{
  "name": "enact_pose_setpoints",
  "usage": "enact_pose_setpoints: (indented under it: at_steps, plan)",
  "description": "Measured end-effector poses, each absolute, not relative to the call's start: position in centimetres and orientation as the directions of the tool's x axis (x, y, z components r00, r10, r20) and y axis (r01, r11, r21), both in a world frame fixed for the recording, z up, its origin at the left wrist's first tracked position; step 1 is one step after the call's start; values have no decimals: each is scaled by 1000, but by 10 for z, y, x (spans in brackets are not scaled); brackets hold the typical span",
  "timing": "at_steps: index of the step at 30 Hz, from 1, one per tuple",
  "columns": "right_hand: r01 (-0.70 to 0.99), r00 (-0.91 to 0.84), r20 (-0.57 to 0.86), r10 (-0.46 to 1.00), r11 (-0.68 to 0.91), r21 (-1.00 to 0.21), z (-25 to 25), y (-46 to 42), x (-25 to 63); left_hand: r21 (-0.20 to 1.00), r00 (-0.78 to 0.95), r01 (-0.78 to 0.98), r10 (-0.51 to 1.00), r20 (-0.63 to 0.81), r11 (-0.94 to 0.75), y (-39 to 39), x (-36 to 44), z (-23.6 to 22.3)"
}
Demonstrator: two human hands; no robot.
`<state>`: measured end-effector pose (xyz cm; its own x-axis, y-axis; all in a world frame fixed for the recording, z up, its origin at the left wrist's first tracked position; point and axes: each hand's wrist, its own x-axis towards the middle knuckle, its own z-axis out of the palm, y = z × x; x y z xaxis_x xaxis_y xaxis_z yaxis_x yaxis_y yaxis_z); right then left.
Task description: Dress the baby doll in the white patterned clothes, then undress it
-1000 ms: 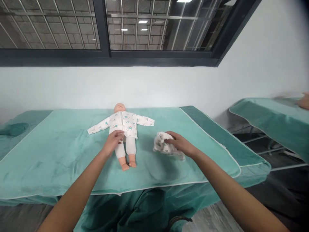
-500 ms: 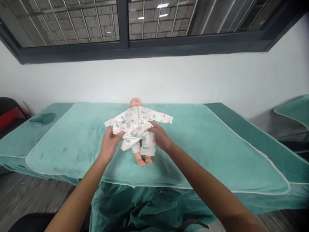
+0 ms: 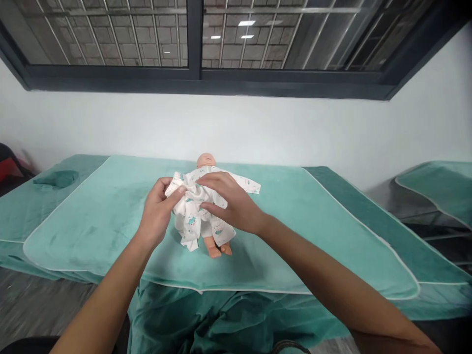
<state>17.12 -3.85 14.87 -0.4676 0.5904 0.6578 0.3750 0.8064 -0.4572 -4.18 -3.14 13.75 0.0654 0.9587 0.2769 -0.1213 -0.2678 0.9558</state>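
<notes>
A baby doll [image 3: 205, 160] lies on its back, dressed in a white top with a green print; one sleeve [image 3: 248, 184] stretches out to the right. Over its middle hang bunched white baby pants [image 3: 191, 216] with the same print, their legs dangling over the doll's legs. My left hand [image 3: 157, 209] pinches the gathered waist end between thumb and fingers. At the other side of the cloth, my right hand [image 3: 236, 201] has its thumb and fingers apart; whether it touches the pants I cannot tell. Bare feet [image 3: 214, 248] stick out below.
Light green padded cloth [image 3: 313, 246] with white piping covers the bed. A small dark green piece [image 3: 57, 178] lies at the left. Behind the bed stand a white wall [image 3: 258, 128] and a barred window [image 3: 195, 44]. Another green-covered surface [image 3: 438, 187] is at the right.
My right hand has let go of the pants' right side, moved left and spread its fingers. The pants are bunched further left, with my left hand still holding them.
</notes>
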Motion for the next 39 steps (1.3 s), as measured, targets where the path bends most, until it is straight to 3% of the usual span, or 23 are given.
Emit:
enact_pose_setpoints:
  at_steps: [3, 6, 9, 14, 17, 20, 24, 27, 29, 31, 35, 39]
  plan:
    - [411, -541, 638, 548, 834, -368, 159, -32, 168, 959, 156, -137, 951, 268, -248, -35, -44, 148]
    - [397, -568, 611, 551, 834, -383, 167, -27, 169, 950, 132, -32, 940, 313, -312, -37, -52, 157]
    - [303, -501, 616, 607, 790, -532, 173, -28, 167, 886, 118, 163, 900, 420, -434, -40, -58, 162]
    - [158, -253, 549, 796, 594, -788, 170, -32, 150, 689, 303, 380, 787, 537, -617, -42, -57, 160]
    - [-26, -265, 546, 795, 560, -828, 165, -32, 146, 687, 269, 345, 769, 581, -640, -43, -54, 158]
    - [-213, -428, 503, 751, 457, -864, 164, -30, 150, 717, 174, 228, 752, 636, -659, -48, -51, 161]
    - [-301, -610, 535, 584, 454, -839, 166, -28, 159, 749, 119, 16, 745, 657, -663, -57, -46, 167]
    - [-127, -663, 481, 573, 547, -827, 168, -26, 163, 815, 101, -80, 809, 579, -573, -55, -49, 166]
    - [75, -647, 384, 659, 556, -828, 167, -24, 163, 883, 89, -113, 881, 465, -455, -49, -54, 163]
    - [147, -556, 339, 759, 491, -859, 161, -22, 160, 947, 112, -132, 945, 308, -293, -43, -58, 159]
    - [-129, -307, 328, 893, 303, -944, 145, -18, 145, 996, 285, -79, 956, 71, -51, -38, -58, 155]
    - [-306, -198, 269, 942, 201, -931, 139, -14, 134, 982, 517, 179, 855, -49, -52, -40, -56, 154]
